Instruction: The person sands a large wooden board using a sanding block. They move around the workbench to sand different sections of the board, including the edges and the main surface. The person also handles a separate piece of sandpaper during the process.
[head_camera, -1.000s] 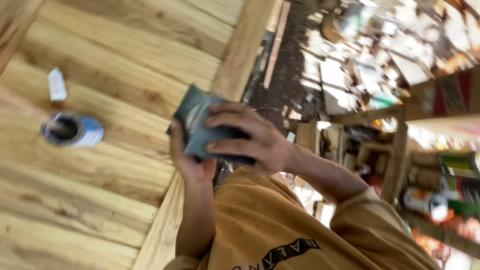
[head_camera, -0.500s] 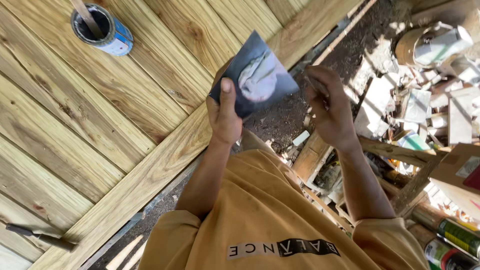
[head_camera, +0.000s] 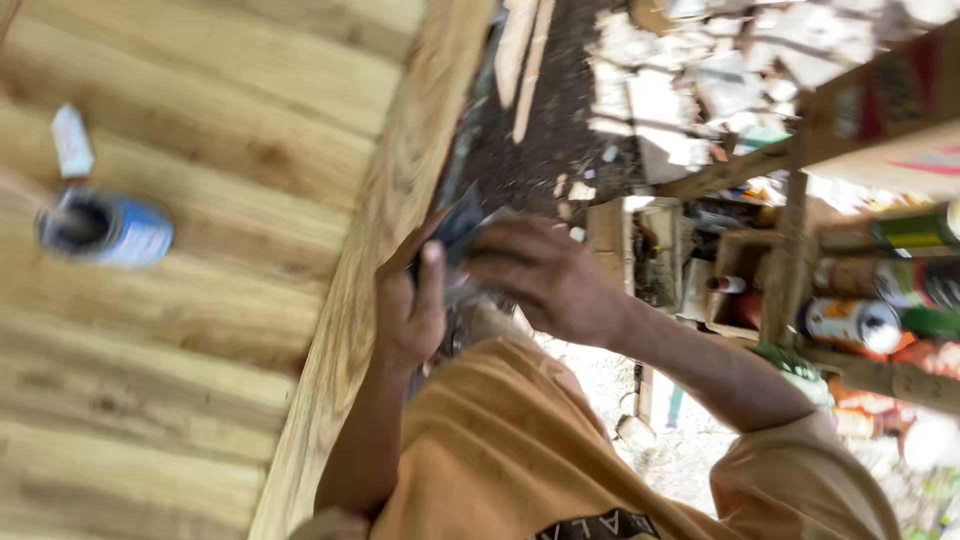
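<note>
Both hands (head_camera: 480, 290) grip dark sheet (head_camera: 458, 232); blue can (head_camera: 105, 228) left.

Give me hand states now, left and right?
Left hand: closed on the dark sheet, thumb pressed on it.
Right hand: curled at the same sheet; the grip cannot be told through blur.

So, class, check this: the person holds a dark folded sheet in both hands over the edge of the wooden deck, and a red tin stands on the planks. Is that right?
Not quite. The head view shows the tin is blue, not red. The rest holds: left hand and right hand both grip the dark sheet over the edge of the wooden deck.
</note>
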